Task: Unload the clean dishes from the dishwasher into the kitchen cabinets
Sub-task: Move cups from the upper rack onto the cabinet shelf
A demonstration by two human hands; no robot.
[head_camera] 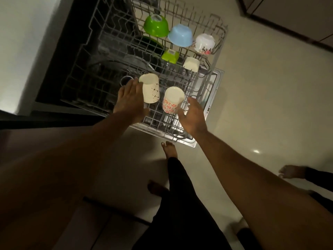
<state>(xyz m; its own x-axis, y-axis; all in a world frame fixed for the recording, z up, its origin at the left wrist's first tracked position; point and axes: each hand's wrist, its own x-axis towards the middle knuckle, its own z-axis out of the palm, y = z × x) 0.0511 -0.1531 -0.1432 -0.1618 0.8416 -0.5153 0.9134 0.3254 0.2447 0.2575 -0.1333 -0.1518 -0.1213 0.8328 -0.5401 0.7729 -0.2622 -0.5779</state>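
the left hand (130,98) is spread flat, fingers straight, against the side of a cream mug (150,88) with a faint dark motif; it touches the mug but has not wrapped it. the right hand (193,117) is open too, fingers apart and relaxed, its thumb just beside a mug with a red flower pattern (172,101), and i cannot tell whether skin meets the cup yet. both mugs stand upside down, close together, at the near edge of the upper wire rack (115,56), which is pulled out over the open dishwasher door (215,91).

the step in hand looks like the reach for a pair of mugs, one per hand, so the unloading seems to be at an early stage. farther back on the same rack, all inverted, sit a green bowl (156,26), a pale blue bowl (180,35), a white floral bowl (204,43), a small green square cup (170,55) and a small white square cup (191,64). dark plates show in the lower rack beneath.

next, each hand needs to curl round its mug and lift it straight up off the tines, so that neither mug knocks the other. the cabinets are not clearly in view, so a turn away from the rack will probably follow. a bare foot (169,150) stands on the tiled floor by the door.
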